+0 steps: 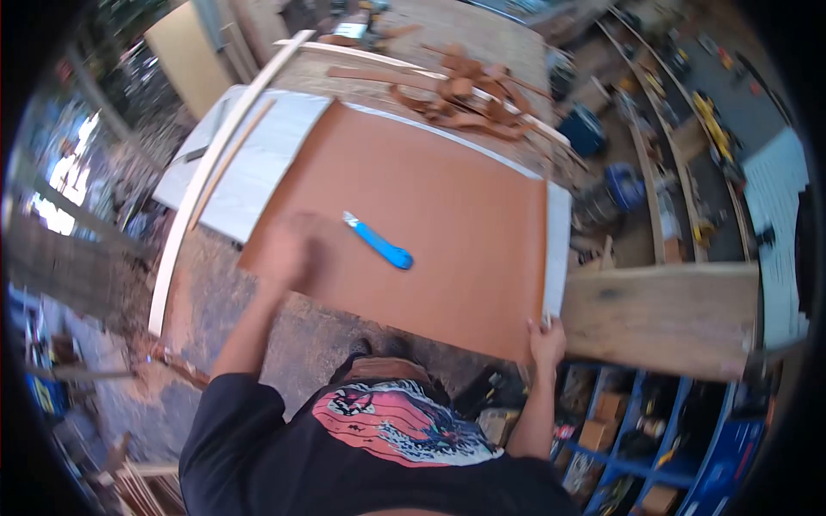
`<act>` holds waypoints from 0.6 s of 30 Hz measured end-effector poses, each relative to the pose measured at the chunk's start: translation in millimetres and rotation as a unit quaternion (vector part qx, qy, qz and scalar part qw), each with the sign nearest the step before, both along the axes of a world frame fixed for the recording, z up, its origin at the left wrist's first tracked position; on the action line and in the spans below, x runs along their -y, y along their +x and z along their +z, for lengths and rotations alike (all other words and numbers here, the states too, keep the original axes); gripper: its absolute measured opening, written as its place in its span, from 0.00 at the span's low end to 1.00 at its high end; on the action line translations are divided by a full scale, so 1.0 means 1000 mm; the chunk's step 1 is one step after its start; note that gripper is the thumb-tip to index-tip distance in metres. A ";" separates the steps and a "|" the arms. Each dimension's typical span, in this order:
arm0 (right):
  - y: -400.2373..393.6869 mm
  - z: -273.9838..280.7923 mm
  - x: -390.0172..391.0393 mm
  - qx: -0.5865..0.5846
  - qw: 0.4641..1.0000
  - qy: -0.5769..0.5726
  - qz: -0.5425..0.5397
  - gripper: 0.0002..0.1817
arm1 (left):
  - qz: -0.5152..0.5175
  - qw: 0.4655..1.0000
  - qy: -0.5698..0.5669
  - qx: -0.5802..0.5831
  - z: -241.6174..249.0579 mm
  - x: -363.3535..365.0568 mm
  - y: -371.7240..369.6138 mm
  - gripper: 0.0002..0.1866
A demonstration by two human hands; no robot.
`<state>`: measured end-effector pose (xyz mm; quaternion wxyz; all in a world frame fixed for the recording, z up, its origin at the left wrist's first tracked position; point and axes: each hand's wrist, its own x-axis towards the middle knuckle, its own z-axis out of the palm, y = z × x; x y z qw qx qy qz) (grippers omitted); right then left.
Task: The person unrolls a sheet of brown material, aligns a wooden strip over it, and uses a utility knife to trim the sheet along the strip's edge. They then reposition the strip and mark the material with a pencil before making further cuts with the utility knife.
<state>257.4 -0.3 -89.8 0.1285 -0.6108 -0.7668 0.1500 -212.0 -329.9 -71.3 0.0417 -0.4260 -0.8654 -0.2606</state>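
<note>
A large brown sheet (430, 189) lies over white sheet material (280, 142) on the workbench. On top of it rests a blue utility knife (379, 242), its metal end toward the upper left. My left hand (288, 249) is over the sheet's left front part, smeared by motion, so its fingers cannot be made out. At the sheet's front right corner, my right hand (546, 340) pinches the edge between thumb and fingers.
Long pale wooden strips (215, 172) lie along the left and back. Brown scraps (477, 95) are heaped at the back. A wooden board (658, 318) is at the right, above blue shelving (632, 464) with boxes. Tools line a rack (654, 129) at the upper right.
</note>
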 end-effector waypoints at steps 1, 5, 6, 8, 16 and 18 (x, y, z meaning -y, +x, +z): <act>0.006 -0.008 0.002 -0.025 0.999 0.035 0.017 0.31 | -0.089 0.995 0.000 -0.052 -0.010 -0.019 0.023 0.21; -0.004 0.030 0.025 -0.062 0.997 0.030 -0.019 0.30 | -0.253 0.954 -0.100 -0.122 -0.036 -0.085 0.057 0.26; -0.008 0.038 0.029 -0.061 0.998 0.029 -0.008 0.30 | -0.274 0.953 -0.094 -0.086 -0.028 -0.095 0.054 0.25; -0.006 0.044 0.035 -0.089 0.993 0.078 -0.011 0.29 | -0.291 0.942 -0.122 -0.112 -0.026 -0.107 0.041 0.23; 0.019 0.048 0.045 -0.081 0.982 0.171 -0.003 0.29 | -0.132 0.983 0.039 -0.123 0.021 -0.063 -0.070 0.20; 0.014 0.053 0.058 -0.071 0.983 0.171 -0.005 0.29 | 0.002 0.990 0.013 -0.140 0.014 -0.033 -0.130 0.21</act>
